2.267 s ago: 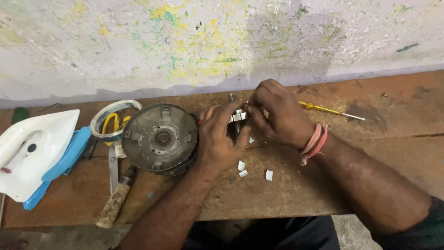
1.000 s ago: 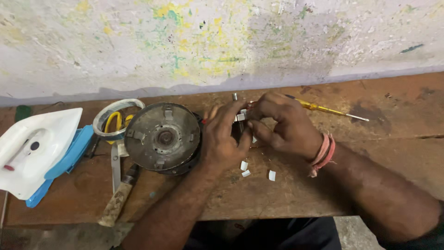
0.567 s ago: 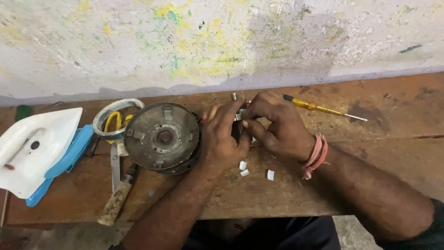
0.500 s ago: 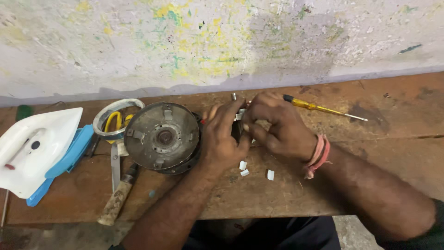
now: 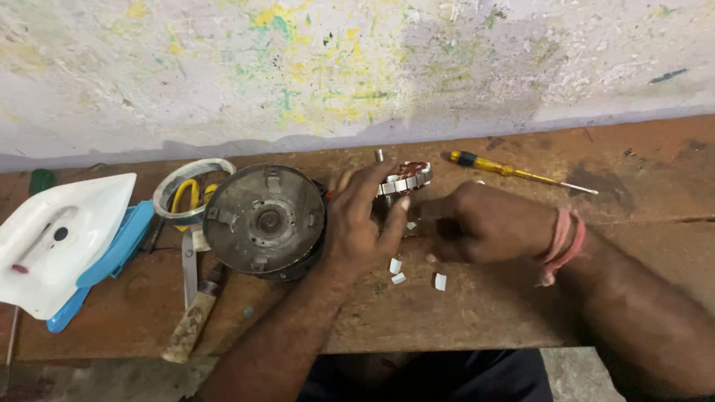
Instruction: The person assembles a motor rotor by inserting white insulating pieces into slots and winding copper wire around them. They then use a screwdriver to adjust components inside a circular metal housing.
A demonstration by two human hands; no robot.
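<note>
- The left hand lies at the middle of the frame with its fingers spread over a small wound motor core, a ring of metal laminations with reddish copper winding showing on top. The thumb and fingertips press its near side, which seems to keep the core from turning or sliding on the wooden tabletop.
- The right hand sits just right of the core, curled nearly into a fist, its fingertips pinched together at the core's lower edge. Whether it pinches a small part there I cannot tell; the knuckles hide the tips.
- A short metal shaft stands upright just behind the core.
- Three small white slips lie loose on the tabletop just below both hands, close enough to be picked up without reaching.
- A round grey motor housing lies flat, touching the left hand's wrist side; it crowds the left of the working spot.
- A yellow-handled screwdriver lies in the upper right, apart from the hands, its tip pointing right.
- Further left: a roll of tape with yellow-handled scissors through it, a wooden-handled tool, and a white and blue clothes iron at the left edge. None of these blocks the hands.
</note>
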